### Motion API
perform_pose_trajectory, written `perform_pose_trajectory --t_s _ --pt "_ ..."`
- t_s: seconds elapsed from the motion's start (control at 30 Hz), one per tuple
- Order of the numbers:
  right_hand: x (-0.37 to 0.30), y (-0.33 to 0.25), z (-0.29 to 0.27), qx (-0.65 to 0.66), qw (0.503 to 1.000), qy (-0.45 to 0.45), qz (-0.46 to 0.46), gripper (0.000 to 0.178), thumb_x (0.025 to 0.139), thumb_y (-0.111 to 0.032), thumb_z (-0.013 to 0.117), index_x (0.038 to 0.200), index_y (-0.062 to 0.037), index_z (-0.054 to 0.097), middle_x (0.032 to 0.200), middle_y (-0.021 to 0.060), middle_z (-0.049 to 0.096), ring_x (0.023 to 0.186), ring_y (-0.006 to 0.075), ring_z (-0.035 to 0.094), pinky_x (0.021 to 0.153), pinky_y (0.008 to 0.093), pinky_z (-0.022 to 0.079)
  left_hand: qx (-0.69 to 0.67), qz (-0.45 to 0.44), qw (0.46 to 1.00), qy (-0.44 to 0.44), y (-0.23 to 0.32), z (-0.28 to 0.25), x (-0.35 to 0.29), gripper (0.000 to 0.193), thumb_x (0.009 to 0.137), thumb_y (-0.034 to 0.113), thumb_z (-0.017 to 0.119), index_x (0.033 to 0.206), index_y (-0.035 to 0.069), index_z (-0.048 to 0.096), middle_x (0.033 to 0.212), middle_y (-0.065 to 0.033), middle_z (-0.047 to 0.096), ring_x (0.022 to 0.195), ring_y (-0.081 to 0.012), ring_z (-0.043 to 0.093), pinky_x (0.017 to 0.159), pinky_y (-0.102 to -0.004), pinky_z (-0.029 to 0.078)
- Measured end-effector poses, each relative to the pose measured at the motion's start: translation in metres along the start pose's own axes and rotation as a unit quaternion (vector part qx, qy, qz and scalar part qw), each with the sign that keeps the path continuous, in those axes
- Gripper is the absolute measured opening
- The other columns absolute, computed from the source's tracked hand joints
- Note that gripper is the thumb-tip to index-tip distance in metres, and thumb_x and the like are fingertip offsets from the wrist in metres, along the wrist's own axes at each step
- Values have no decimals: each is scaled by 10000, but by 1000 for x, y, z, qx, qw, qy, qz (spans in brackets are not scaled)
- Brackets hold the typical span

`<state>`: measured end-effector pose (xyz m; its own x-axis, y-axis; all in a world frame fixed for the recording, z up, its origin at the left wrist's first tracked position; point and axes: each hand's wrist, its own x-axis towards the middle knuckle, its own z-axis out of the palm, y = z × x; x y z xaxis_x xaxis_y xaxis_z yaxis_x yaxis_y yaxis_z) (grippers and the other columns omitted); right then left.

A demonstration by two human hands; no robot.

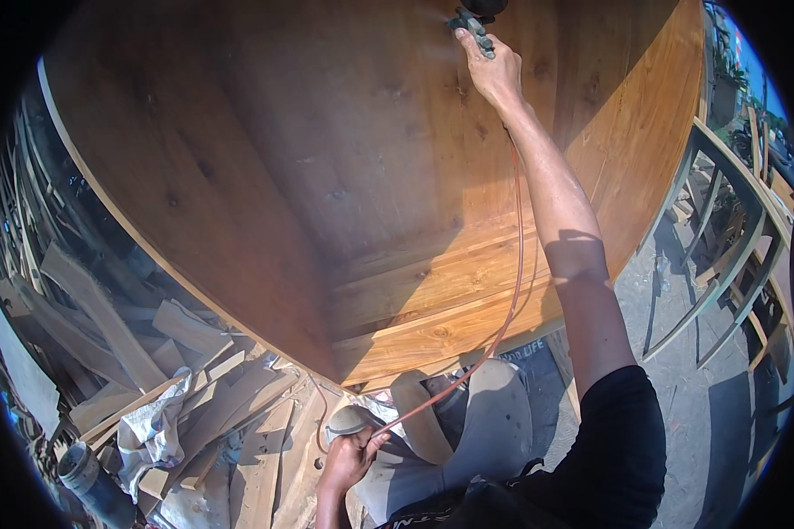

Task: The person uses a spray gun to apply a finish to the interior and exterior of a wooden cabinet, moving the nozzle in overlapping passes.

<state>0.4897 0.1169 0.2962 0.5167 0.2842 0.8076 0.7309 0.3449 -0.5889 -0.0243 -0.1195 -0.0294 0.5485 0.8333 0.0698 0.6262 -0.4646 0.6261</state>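
My right hand (500, 75) is stretched far forward, its fingers wrapped round a spray gun (476, 33) with a dark cup at the upper edge of the view. A faint mist hangs to the left of the gun. Around it opens a large brown wooden cabinet (450, 273), its inner boards partly in shadow and partly sunlit. From the gun a thin reddish air hose (501, 339) curves down to my left hand (348, 458), which grips it low in front of my lap. The trigger finger's position is too small to make out.
Offcuts and planks (194, 326) lie heaped at the left, with a white cloth sack (153, 430) and a dark cylindrical container (93, 480) among them. At the right, curved wooden frames (732, 291) lean over the grey ground (688, 414). The cabinet's edge (176, 269) runs close to my legs.
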Motion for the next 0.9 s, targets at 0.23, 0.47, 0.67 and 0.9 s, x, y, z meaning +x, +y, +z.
perform_pose_trajectory --t_s 0.23,0.47,0.67,0.9 --pt "38 -27 7 58 991 109 -56 553 997 -545 714 964 7 731 785 222 701 756 290 691 755 424 546 -4 -15 1000 -2 -3 2 1 390 1063 387 695 896 35 712 609 -157 604 591 -388 641 585 -476 489" --pt "40 -57 16 138 977 142 -74 337 1014 -334 752 1128 -19 778 805 181 705 720 158 630 694 368 533 -22 -26 999 -4 -4 2 -1 358 1069 362 693 929 35 732 599 -137 598 574 -349 645 580 -459 495" --pt "32 -53 18 126 982 107 -94 424 1012 -450 728 1038 -28 749 845 189 727 788 217 711 727 411 547 -11 -24 1000 -2 -2 -1 -5 352 1069 366 693 953 39 747 598 -122 610 576 -343 656 576 -455 500" --pt "-19 -16 -1 49 999 3 -6 651 992 -637 704 850 -2 690 672 122 638 671 250 619 718 429 527 4 -33 999 -6 -8 -2 -11 348 1072 382 680 1023 54 784 599 -125 618 588 -361 661 584 -455 508"
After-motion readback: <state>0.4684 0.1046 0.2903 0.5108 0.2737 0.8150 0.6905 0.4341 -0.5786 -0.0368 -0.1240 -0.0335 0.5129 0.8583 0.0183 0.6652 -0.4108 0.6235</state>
